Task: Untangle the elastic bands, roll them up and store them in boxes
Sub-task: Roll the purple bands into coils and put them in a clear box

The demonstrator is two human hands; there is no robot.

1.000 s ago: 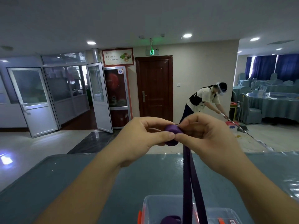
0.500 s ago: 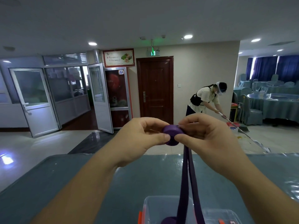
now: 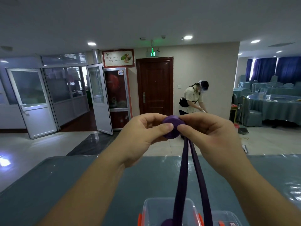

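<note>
A purple elastic band is partly wound into a roll (image 3: 173,126) held up above the table. My left hand (image 3: 143,136) pinches the roll from the left with thumb and fingers. My right hand (image 3: 211,136) pinches it from the right. Two loose strands of the band (image 3: 182,176) hang straight down from the roll into a clear plastic box (image 3: 151,211) with orange clips at the bottom edge. Another purple roll (image 3: 167,222) lies inside that box, mostly cut off by the frame.
The box stands on a table with a teal cloth (image 3: 65,185). A second clear box (image 3: 226,219) sits just right of the first. A person (image 3: 192,98) sweeps the floor beyond the table. Round covered tables (image 3: 275,105) and chairs stand at the far right.
The purple roll has grown thicker as both hands turned it, and the hanging strands have drawn up shorter. Both hands stay at the same height.
</note>
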